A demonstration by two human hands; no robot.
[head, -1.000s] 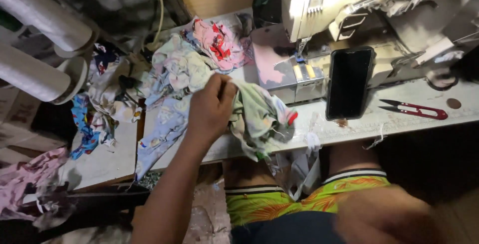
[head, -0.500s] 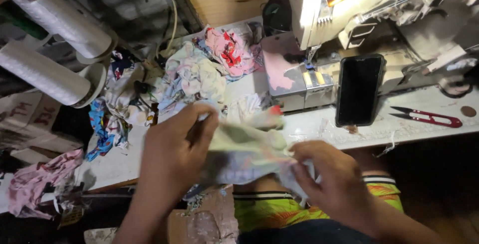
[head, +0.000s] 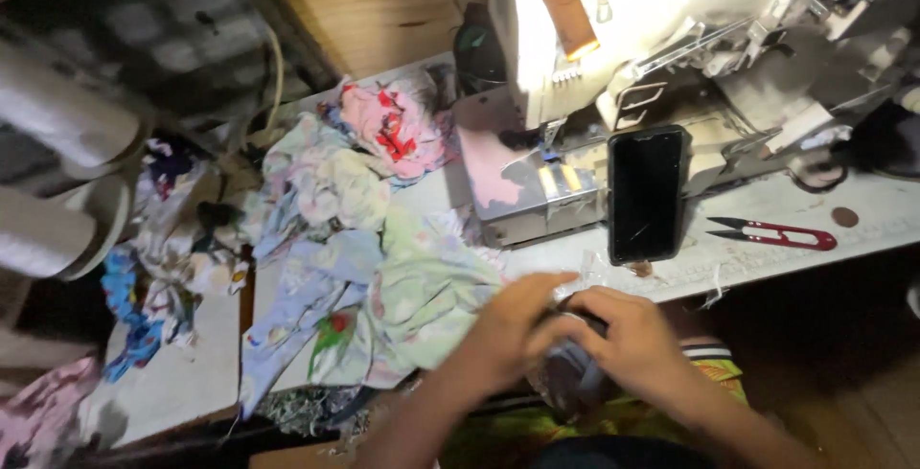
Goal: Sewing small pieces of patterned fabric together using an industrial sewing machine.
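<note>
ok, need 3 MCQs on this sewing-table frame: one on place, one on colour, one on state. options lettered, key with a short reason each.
1. Where do the thread snips lie?
A. right of the phone, on the table
B. on the fabric pile
C. in the left hand

2. What colour are the snips' handles?
A. blue
B. red
C. green

3. What are the hands doing?
A. resting flat, apart
B. both closed together on a small fabric piece at the table edge
C. one lifting the phone

Key:
1 A: the snips lie on the table right of the phone.
2 B: the handles show red.
3 B: the left hand and right hand meet on the fabric piece.
</note>
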